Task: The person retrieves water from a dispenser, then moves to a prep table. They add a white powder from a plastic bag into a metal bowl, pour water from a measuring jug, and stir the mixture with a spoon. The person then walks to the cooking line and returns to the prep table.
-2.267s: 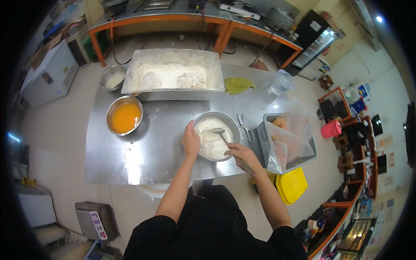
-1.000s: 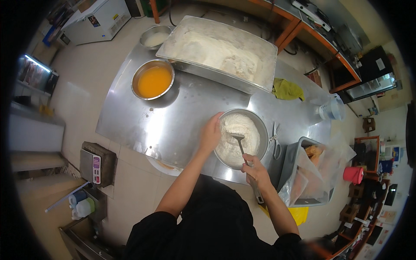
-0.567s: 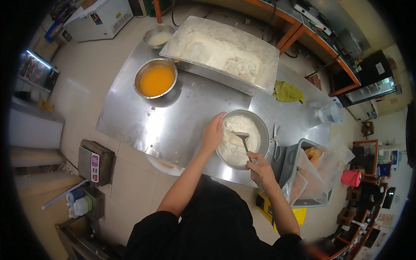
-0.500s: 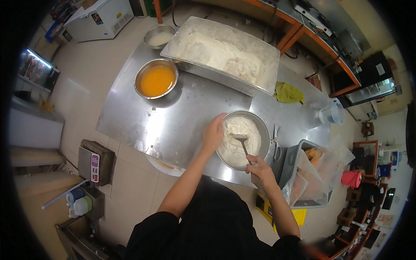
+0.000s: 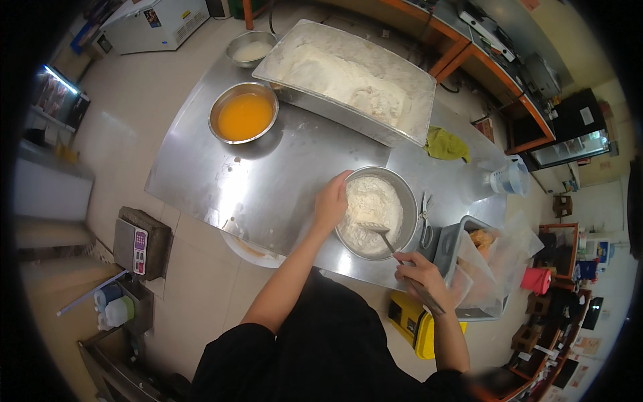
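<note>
A round metal bowl (image 5: 410, 216) of white flour (image 5: 372, 201) stands near the front edge of the steel table. My left hand (image 5: 331, 203) grips its left rim, fingers curled over the edge. In my right hand (image 5: 425, 278) is a long-handled metal spatula (image 5: 386, 240), its fingers closed round the handle. The spatula's flat head lies in the flour, toward the near part of the bowl, and its handle slants back past my right wrist. Scissors (image 5: 426, 224) lie just right of the bowl.
Behind the bowl is a deep metal bin (image 5: 328, 110) of flour. Left of it stand a bowl of orange liquid (image 5: 246, 117) and a smaller bowl (image 5: 249, 51) with pale contents. A green cloth (image 5: 445, 145), a clear jug (image 5: 512, 177) and a grey crate (image 5: 442, 258) with plastic bags sit right.
My right hand has moved toward me and slightly right, drawing the spatula's head to the near side of the flour. The left hand stays on the rim. The view has shifted slightly.
</note>
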A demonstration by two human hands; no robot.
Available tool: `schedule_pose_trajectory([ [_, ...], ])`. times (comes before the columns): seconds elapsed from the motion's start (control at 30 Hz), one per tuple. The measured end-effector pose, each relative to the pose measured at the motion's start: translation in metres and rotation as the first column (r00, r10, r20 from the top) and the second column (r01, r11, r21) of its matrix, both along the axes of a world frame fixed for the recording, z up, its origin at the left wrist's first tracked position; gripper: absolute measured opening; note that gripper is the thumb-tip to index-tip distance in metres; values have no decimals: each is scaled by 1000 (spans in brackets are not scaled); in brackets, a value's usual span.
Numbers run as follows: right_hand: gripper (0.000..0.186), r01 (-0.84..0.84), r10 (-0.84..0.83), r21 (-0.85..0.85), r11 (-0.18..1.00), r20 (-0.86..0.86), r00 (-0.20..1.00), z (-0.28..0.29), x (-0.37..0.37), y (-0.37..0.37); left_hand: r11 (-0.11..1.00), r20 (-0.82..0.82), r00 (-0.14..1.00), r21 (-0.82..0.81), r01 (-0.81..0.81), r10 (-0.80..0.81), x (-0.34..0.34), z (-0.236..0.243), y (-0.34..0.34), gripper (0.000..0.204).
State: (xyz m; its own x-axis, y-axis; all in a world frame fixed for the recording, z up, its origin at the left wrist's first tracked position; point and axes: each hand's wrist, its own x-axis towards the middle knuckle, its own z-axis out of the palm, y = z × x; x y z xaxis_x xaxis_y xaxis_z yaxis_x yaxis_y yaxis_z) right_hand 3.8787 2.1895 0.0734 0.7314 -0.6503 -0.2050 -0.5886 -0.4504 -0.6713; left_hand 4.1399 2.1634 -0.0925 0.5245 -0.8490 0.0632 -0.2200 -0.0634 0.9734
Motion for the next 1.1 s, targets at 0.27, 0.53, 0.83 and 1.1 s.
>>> schedule_pose_trajectory([
  [0.27,17,14,33,-320,947,142,989,-69,30,-1,1000,41,999,-17,-16,17,0,-3,-1,31],
  [0.53,19,144,-94,-330,933,164,982,-30,21,0,999,22,1000,33,14,-14,0,1,1,32],
  [0.83,19,31,-25,-129,991,49,998,-52,30,-3,999,9,999,29,37,-38,1,-1,-1,34],
  [1.1,19,-113,115,-215,970,-3,993,-19,3,1,999,-15,999,24,29,-29,0,0,1,34],
])
